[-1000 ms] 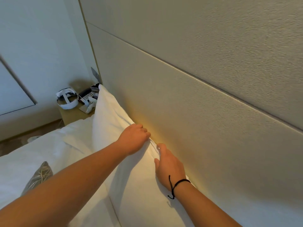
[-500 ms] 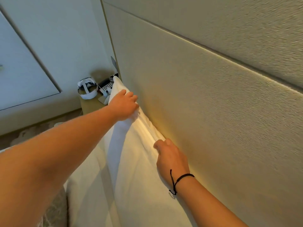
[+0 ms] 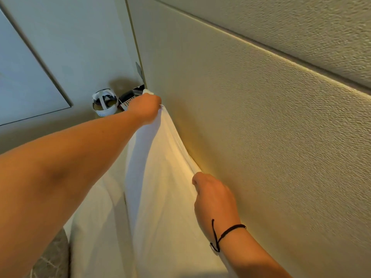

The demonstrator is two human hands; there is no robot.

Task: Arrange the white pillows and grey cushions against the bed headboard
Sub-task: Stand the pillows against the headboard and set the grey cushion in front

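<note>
- Right now my left hand [image 3: 145, 108] reaches far ahead and grips the far top corner of the white pillow [image 3: 160, 177], fingers curled over the fabric.
- My right hand [image 3: 214, 199] is nearer to me, pinching the same top edge of the pillow where it meets the headboard [image 3: 251, 137]; a black cord bracelet [image 3: 224, 233] circles that wrist.
- Both hands are well apart along the pillow's upper edge, each clamped on it.
- Between my hands the top edge of the pillow sags slightly and lies against the textured beige headboard, which runs along the right of both hands.
- Below my hands the pillow hangs down upright, its face towards me.
- To the left of the pillow, under my left forearm, lies more white bedding [image 3: 94, 227]; I cannot tell whether it is a second pillow or the duvet.
- A grey cushion [image 3: 52, 259] shows at the lower left, beneath my left arm and well apart from both hands.
- Beyond my left hand stands a bedside surface [image 3: 118, 113] carrying a white headset [image 3: 104, 103] and a dark telephone [image 3: 127, 98], just beside my knuckles in the view.
</note>
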